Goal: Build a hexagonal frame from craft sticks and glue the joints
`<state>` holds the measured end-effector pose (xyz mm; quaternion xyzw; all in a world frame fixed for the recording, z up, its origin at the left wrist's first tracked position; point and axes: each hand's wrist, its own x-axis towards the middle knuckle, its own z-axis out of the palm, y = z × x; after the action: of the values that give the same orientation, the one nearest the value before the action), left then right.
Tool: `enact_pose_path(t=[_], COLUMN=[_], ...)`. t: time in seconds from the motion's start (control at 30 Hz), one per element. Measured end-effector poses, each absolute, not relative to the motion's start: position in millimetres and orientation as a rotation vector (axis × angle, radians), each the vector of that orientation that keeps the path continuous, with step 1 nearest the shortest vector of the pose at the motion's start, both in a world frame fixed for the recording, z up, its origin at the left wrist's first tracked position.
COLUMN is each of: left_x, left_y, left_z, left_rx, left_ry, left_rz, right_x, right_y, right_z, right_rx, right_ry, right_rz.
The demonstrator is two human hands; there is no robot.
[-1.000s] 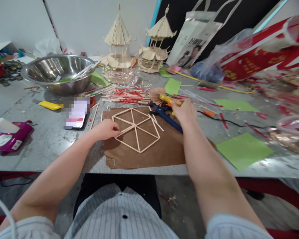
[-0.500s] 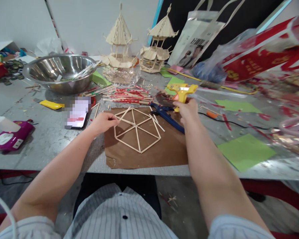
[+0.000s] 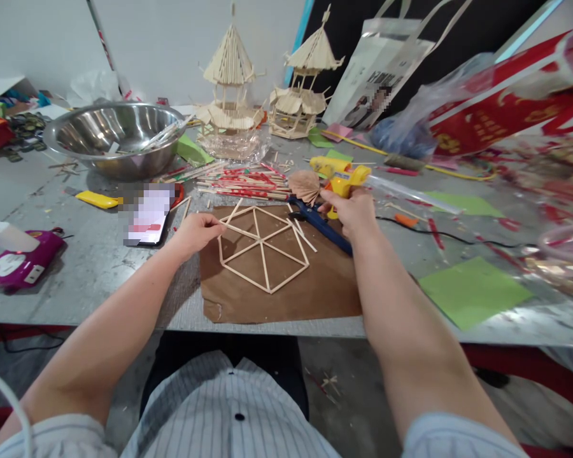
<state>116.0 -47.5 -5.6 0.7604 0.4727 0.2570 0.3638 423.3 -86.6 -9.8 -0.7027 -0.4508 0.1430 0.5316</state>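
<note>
A hexagon of thin wooden sticks with spokes lies on a brown paper sheet at the table's near edge. My left hand is at its upper left corner, fingers pinched on a loose stick. My right hand is closed around the grip of a yellow glue gun, held just above the table beyond the hexagon's right side. Blue-handled scissors lie under that hand.
A steel bowl stands at the back left, with a phone and a yellow cutter in front. Red-wrapped sticks lie behind the paper. Two stick pagodas stand at the back. Green paper lies right.
My right hand picked the glue gun up from the table and has brought it lower and leftward. My left hand shifted from the hexagon's left corner to pinch a loose stick.
</note>
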Motion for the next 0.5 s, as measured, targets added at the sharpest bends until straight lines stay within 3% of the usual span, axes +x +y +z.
enact_pose_path(t=[0.33, 0.5], left_x=[115, 115], left_y=[-43, -43], left_z=[-10, -10], left_rx=[1.862, 1.893], left_ry=[1.258, 1.270], left_rz=[0.679, 0.642], right_x=[361, 343], right_y=[-122, -122], right_z=[10, 6], right_rx=[-1.335, -1.382], right_ry=[-1.692, -1.982], right_rz=[1.167, 1.013])
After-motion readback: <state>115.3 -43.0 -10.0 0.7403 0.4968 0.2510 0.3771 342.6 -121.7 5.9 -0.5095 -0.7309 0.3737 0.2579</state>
